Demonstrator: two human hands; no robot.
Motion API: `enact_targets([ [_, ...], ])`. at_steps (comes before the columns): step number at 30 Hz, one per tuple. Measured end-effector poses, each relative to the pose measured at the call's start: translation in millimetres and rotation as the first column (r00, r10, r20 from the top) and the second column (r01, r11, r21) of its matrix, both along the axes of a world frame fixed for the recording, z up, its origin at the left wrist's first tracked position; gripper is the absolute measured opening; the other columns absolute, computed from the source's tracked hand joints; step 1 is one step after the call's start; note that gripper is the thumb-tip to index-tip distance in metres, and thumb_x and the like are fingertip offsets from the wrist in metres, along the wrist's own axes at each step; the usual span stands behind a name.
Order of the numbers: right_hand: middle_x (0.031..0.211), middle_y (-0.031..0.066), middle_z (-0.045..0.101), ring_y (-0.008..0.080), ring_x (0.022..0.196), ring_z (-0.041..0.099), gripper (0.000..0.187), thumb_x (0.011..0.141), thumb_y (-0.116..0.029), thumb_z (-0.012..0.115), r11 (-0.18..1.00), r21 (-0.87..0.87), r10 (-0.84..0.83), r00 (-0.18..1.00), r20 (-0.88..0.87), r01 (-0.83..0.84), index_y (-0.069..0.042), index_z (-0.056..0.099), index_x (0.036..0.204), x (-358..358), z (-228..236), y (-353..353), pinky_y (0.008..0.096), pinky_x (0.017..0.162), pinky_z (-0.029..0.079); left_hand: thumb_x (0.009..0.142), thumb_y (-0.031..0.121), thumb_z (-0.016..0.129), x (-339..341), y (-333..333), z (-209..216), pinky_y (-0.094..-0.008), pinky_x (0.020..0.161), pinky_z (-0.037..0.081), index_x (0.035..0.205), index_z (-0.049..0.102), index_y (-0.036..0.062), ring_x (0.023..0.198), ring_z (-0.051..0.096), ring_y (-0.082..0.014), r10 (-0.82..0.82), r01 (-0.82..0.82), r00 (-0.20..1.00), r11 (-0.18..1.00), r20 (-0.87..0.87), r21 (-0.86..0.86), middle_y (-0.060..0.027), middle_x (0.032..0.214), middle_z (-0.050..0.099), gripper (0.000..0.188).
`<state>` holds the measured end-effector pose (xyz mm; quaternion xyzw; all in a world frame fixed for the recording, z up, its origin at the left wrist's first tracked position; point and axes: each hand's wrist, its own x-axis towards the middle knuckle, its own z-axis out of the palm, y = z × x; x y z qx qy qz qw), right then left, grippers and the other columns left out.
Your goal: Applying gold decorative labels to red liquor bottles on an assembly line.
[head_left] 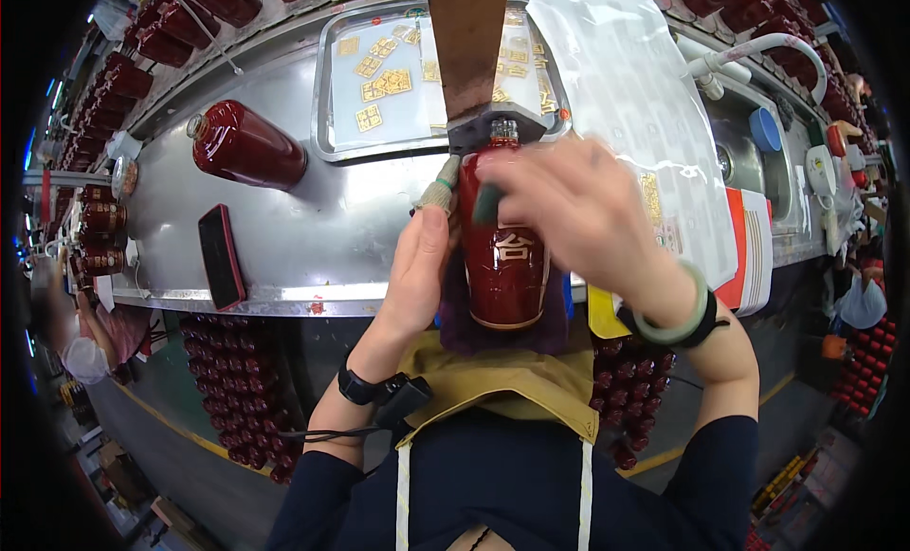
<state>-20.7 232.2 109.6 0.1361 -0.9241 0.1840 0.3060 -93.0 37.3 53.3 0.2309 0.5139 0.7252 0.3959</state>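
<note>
- A glossy dark red bottle (504, 281) with gold lettering is in the middle at the near edge of the table, its neck pointing far and its base resting on a purple cloth (464, 333).
- The left hand (417, 266) is along the bottle's left side, its fingers nearly straight; I cannot tell whether it grips the glass. A beige fabric cover (439, 189) with a green band sits at its fingertips.
- The right hand (592, 205) is over the bottle's upper part, its fingers bent inward and blurred. A small dark green piece (486, 202) shows at its fingertips; whether they have hold of it, I cannot tell.
- Just beyond the bottle's neck rises a brown post (466, 44).
- Behind the post, a metal tray (327, 105) bears sheets of gold stickers (387, 82).
- To the left are a second red bottle (248, 145), its neck toward the left, and, nearer, a dark phone (220, 257) with a red edge.
- To the right, a translucent plastic sheet (626, 86) covers the table; farther right, a blue cup (764, 129) is by the sink (735, 186).
</note>
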Motion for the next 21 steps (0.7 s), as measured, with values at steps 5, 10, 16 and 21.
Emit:
enact_targets([
  [5,0.087,0.0055,0.066,0.0269,0.081,0.065,0.023,0.085,-0.009,0.076,0.958,0.066,-0.262,0.946,-0.191,0.279,-0.008,0.07,0.107,-28.1,17.9,43.3,0.039,0.074,0.05,0.109,0.057,0.04,-8.8,-2.1,18.1,-0.0458,0.121,0.035,0.157,0.041,-0.0052,0.146,0.045,-0.0355,0.068,-0.143,0.805,0.986,-0.59,-0.082,-0.0262,0.161,0.041,0.078],
  [10,0.094,0.0113,0.07,0.0289,0.085,0.07,0.022,0.091,-0.004,0.073,0.903,-0.302,-0.333,0.942,-0.043,0.306,-0.002,0.069,0.113,-1.6,15.5,32.5,0.0374,0.076,0.054,0.088,0.067,0.065,-35.5,3.4,0.8,-0.0513,0.11,0.043,0.14,0.068,0.0146,0.135,0.049,-0.0464,-0.104,-0.123,0.313,0.981,-0.944,-0.149,-0.0256,0.154,0.044,0.074],
  [16,0.1,0.0113,0.073,0.019,0.091,0.071,0.022,0.098,-0.006,0.071,0.711,-0.526,-0.459,0.875,0.156,0.467,0.001,0.069,0.119,37.9,9.9,24.8,0.0299,0.083,0.055,0.081,0.085,0.053,-71.3,25.4,10.4,-0.0445,0.1,0.048,0.134,0.072,0.016,0.112,0.055,-0.0352,-0.257,0.021,0.216,0.966,-0.942,-0.258,-0.018,0.124,0.053,0.089],
  [21,0.1,0.0098,0.073,0.016,0.093,0.069,0.022,0.1,-0.008,0.069,0.61,-0.603,-0.499,0.84,0.213,0.515,0.002,0.068,0.12,61.7,-5.3,26.7,0.0289,0.084,0.054,0.07,0.09,0.057,-72.4,18.7,3.9,-0.0501,0.106,0.045,0.131,0.074,0.0199,0.123,0.05,-0.0392,-0.259,0.077,0.163,0.965,-0.952,-0.25,-0.02,0.133,0.048,0.094],
])
